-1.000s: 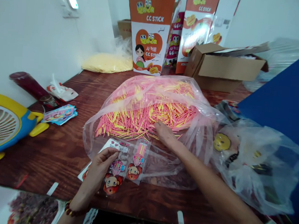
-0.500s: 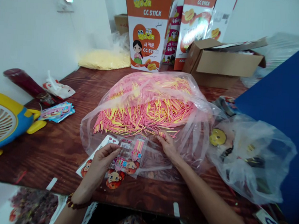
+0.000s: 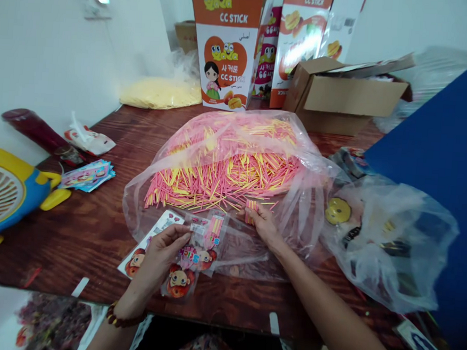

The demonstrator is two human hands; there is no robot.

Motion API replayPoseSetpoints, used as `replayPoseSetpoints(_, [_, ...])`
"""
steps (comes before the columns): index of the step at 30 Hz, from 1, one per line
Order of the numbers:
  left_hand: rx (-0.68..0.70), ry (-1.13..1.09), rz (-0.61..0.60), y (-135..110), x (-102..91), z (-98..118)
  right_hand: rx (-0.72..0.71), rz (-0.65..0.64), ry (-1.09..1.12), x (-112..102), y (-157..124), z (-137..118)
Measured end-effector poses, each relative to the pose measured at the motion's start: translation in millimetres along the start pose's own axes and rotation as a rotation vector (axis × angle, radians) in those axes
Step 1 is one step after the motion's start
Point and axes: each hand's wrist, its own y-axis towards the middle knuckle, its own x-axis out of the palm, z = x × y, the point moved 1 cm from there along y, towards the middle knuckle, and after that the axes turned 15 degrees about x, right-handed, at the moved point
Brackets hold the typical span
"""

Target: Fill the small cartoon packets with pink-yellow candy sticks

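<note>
A big clear plastic bag (image 3: 299, 147) lies open on the brown wooden table (image 3: 94, 224), filled with a heap of thin pink and yellow sticks (image 3: 225, 177). My right hand (image 3: 264, 222) sits at the bag's near edge, fingers pinched on a small bunch of sticks (image 3: 251, 207). My left hand (image 3: 160, 252) holds small printed clear pouches (image 3: 193, 257) with cartoon faces against the table's front. One pouch (image 3: 213, 232) has pink sticks inside. A card with a cartoon face (image 3: 137, 256) lies under my left hand.
Orange and white "CC STICK" boxes (image 3: 226, 46) stand at the back beside an open cardboard box (image 3: 343, 97). A yellow and blue fan (image 3: 8, 191), a stack of pouches (image 3: 87, 175) and a dark red bottle (image 3: 40, 135) lie left. A second plastic bag (image 3: 389, 239) and a blue panel (image 3: 443, 152) are right.
My right hand drew back from the stick heap toward me, now pinching a small bunch of sticks. My left hand stayed on the pouches.
</note>
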Motion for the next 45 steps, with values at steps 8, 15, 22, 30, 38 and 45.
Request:
replayPoseSetpoints(8, [-0.018, -0.007, -0.039, -1.6, 13.8, -4.0, -0.095, 0.086, -0.45, -9.7, 13.3, -29.4])
replayPoseSetpoints(15, [-0.039, -0.015, -0.096, -1.9, 20.8, -7.1, 0.156, -0.054, -0.028, -9.1, 24.2, -26.3])
replayPoseSetpoints(22, [0.014, 0.04, -0.114, -0.3, 16.8, -8.1, 0.3, -0.054, 0.413, -9.0, 20.9, -31.9])
replayPoseSetpoints(30, [-0.023, 0.031, -0.149, 5.7, 37.3, -2.4, 0.134, -0.25, 0.394, 9.9, -22.5, -59.4])
replayPoseSetpoints(38, [0.115, 0.269, -0.253, 14.9, 43.0, -1.8, -0.423, -0.265, -0.5, 17.3, -49.9, -90.1])
replayPoseSetpoints(45, [0.098, 0.317, -0.322, 12.4, 39.3, -3.9, -0.495, -0.321, -0.606, 24.9, -44.6, -84.9])
